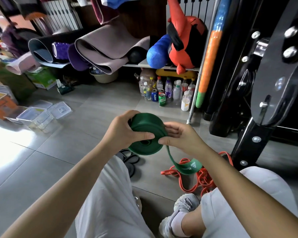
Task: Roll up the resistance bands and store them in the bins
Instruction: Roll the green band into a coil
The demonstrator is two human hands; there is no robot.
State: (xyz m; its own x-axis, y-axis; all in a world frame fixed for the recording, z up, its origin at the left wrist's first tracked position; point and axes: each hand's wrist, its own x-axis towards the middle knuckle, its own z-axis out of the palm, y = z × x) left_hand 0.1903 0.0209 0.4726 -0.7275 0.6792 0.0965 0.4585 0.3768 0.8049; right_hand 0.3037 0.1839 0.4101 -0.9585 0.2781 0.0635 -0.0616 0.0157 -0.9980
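Grey tiled floor [62, 152], glare patch at left; cluttered storage room, black gym frame [265, 83] at right. Shelf [162, 67] holds rolled mats [103, 48]; bottles and cans [167, 91] stand beneath. Clear bins [40, 115] sit on floor at left, well apart from hands. Left hand [122, 133] grips the green band [147, 134] coil, thumb across its face; right hand [181, 137] pinches the coil's edge, loose tail hanging toward the orange bands [193, 179] tangled on floor. Slippers [129, 160] partly hidden behind knee. Bin contents indistinct.
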